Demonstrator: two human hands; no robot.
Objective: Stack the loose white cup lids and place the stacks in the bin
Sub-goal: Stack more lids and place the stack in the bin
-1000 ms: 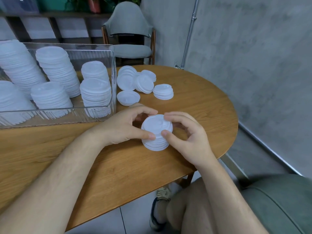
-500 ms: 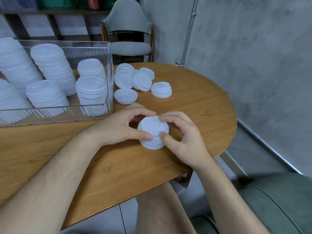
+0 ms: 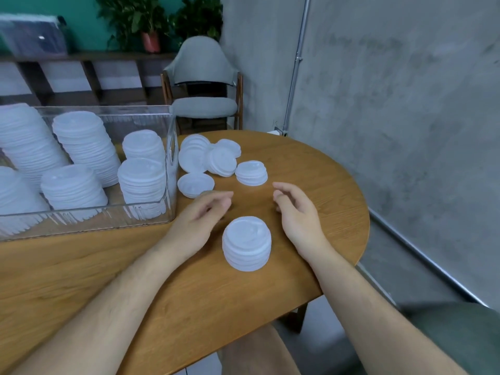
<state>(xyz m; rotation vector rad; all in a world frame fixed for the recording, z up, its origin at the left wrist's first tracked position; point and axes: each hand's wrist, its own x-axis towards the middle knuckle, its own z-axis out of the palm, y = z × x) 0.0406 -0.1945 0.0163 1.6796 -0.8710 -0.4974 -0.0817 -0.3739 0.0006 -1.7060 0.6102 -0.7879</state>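
Observation:
A short stack of white cup lids (image 3: pixel 246 243) stands alone on the wooden table (image 3: pixel 189 288) between my wrists. My left hand (image 3: pixel 200 217) hovers beyond it to the left, fingers loosely curled, holding nothing. My right hand (image 3: pixel 296 209) is beyond it to the right, also relaxed and empty. Farther back lie loose lids: a small stack (image 3: pixel 251 173), an upturned lid (image 3: pixel 195 184), and a leaning cluster (image 3: pixel 208 155). The clear bin (image 3: pixel 108 226) at left holds several tall lid stacks.
The table's rounded edge runs close on the right, with the grey wall and floor beyond. A grey chair (image 3: pixel 203 85) stands behind the table. Shelves and potted plants are at the back. My knee shows below the table's front edge.
Both hands have let go of the lid stack and moved forward past it, toward the loose lids. The stack now stands free on the table. My head has lifted, showing more of the room.

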